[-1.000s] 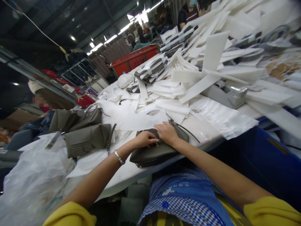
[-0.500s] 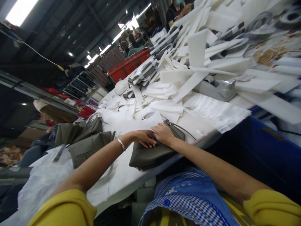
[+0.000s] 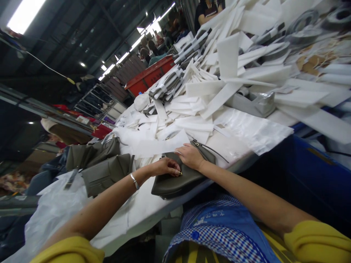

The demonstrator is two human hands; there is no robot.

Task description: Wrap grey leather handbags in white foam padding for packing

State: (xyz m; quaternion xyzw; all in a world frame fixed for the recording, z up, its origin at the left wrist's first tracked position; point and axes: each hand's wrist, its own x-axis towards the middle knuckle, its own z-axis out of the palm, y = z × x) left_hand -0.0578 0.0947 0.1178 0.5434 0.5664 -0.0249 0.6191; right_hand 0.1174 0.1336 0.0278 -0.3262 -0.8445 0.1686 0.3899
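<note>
An olive-green leather bag [image 3: 170,186] lies on the white-covered table near its front edge. My left hand [image 3: 168,167], with a silver bangle on the wrist, pinches a small gold-coloured metal piece [image 3: 180,174] on the bag's upper face. My right hand [image 3: 189,156] is closed on the bag's far edge, beside a white sheet [image 3: 161,145] that lies just behind it. A thin dark strap [image 3: 215,150] with a gold buckle runs out to the right of that hand.
More olive bags [image 3: 108,171] sit at the left, by clear plastic wrap [image 3: 55,208]. White foam strips [image 3: 197,124] are heaped behind. A blue bin [image 3: 315,182] stands right, a red bin [image 3: 149,75] far back. A person [image 3: 208,14] is across the table.
My left hand has drawn slightly down and left, its fingers now pinched at the metal piece. My right hand stays in place. The person across has shifted.
</note>
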